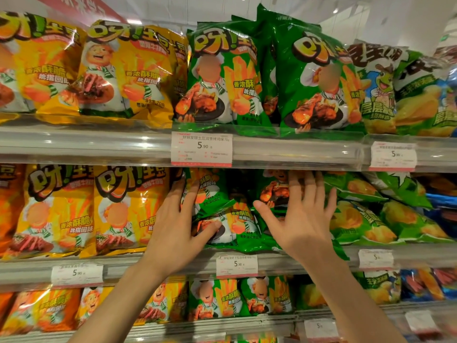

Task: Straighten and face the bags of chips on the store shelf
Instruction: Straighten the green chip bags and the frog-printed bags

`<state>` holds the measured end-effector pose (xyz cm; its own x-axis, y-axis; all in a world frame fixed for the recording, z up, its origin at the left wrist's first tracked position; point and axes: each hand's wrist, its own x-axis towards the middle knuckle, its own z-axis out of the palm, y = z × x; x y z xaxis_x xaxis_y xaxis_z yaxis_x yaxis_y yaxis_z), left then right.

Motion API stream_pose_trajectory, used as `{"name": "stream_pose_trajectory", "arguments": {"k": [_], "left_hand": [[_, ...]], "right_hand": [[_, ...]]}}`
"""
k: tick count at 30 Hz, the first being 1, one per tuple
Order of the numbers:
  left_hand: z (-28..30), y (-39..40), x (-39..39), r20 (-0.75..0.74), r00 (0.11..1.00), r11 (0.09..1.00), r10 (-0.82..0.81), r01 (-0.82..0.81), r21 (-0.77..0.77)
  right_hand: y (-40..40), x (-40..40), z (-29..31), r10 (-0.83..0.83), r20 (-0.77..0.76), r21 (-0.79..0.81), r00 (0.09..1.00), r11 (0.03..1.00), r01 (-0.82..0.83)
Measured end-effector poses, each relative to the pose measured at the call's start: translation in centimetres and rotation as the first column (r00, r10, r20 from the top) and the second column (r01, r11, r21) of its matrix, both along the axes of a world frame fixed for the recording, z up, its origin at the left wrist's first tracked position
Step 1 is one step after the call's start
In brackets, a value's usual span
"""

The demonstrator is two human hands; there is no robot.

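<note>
While both hands were reached into the middle shelf (pixel 173 264), a slumped green chip bag (pixel 237 226) was found lying between them, its long axis tipped off upright. It was pinched by the left hand (pixel 178 226), thumb on its face; the right hand (pixel 304 219) was held flat and spread, gripping nothing, equally near.

Green chip bags (pixel 237 224) (slumped, middle shelf)

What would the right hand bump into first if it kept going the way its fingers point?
Probably the green chip bag standing at the back of the middle shelf. The right hand already has its fingertips at it; depth is unclear.
</note>
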<state>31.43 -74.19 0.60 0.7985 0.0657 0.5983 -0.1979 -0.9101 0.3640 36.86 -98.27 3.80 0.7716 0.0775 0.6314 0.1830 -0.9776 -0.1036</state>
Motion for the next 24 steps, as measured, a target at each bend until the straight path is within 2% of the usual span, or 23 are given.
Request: {"name": "stream_pose_trajectory", "arguments": {"k": [3,9,11,14,18,24], "left_hand": [[-0.1,0.0,0.1,0.001,1.0,1.0,0.001,-0.001,-0.003],[-0.1,0.1,0.0,-0.007,1.0,1.0,-0.003,0.003,-0.002],[0.0,0.0,0.1,-0.002,1.0,1.0,0.002,-0.002,0.006],[0.0,-0.1,0.1,0.004,1.0,1.0,0.009,-0.009,0.015],[0.2,-0.3,-0.1,0.005,1.0,1.0,0.005,-0.005,0.002],[0.4,-0.3,-0.3,0.0,1.0,1.0,0.001,-0.001,-0.004]], "right_hand": [[-0.2,0.7,-0.4,0.057,-0.037,-0.044,0.998,0.997,-0.059],[-2.6,1.9,0.3,0.162,-0.066,0.011,0.985,0.987,-0.162],[-2.9,1.1,0.0,0.21,-0.035,-0.002,0.977,0.978,-0.21],[-2.2,-0.7,-1.7,0.254,0.092,-0.045,0.963,0.967,-0.251],[-1.7,-0.6,-3.1,0.302,0.211,-0.014,0.93,0.952,-0.306],[-3.5,1.8,-2.3,0.288,0.166,0.007,0.943,0.956,-0.293]]}}
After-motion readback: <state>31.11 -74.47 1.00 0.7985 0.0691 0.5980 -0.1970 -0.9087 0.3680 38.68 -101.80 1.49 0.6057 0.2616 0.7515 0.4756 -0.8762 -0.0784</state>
